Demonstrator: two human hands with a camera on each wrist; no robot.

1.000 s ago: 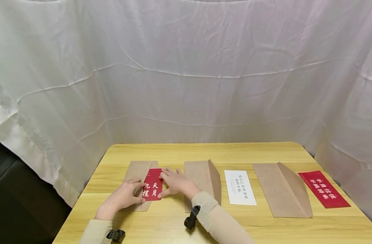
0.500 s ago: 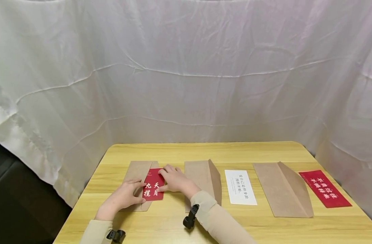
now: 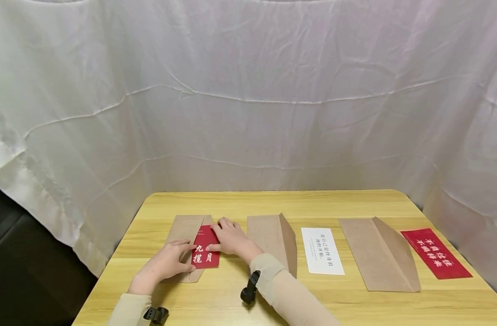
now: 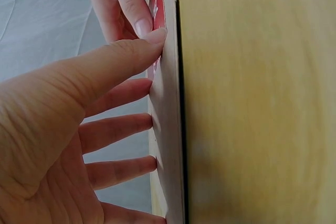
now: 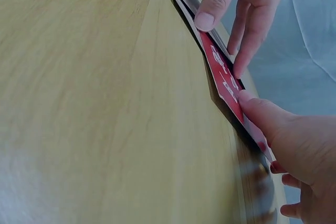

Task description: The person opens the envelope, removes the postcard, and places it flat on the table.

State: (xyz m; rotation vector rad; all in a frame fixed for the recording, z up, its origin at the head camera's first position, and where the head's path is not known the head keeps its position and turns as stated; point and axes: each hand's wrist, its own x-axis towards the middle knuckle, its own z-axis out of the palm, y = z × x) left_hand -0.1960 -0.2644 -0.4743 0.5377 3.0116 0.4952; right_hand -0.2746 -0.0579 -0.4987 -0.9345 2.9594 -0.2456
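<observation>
A red card [image 3: 200, 260] with white characters lies partly inside the leftmost brown envelope [image 3: 187, 226], its right part sticking out past the envelope's edge. My left hand [image 3: 167, 262] rests on that envelope, fingers spread and fairly straight. In the left wrist view its fingertips touch the envelope [image 4: 168, 124] along its surface, with the thumb by the mouth. My right hand [image 3: 232, 240] pinches the outer part of the card, thumb on the printed face. The right wrist view shows this thumb on the card [image 5: 223, 77], the other fingers at its far edge, partly hidden.
Right of my hands lies a second brown envelope [image 3: 266, 231] with its flap raised. Farther right are a white card [image 3: 322, 253], a third envelope [image 3: 372, 253] and another red card [image 3: 436, 253]. A pale curtain [image 3: 289, 136] hangs behind the wooden table [image 3: 313, 203].
My right hand has shifted a little, its thumb moving up from the card's lower right corner onto its printed face. My left hand stays in place on the envelope.
</observation>
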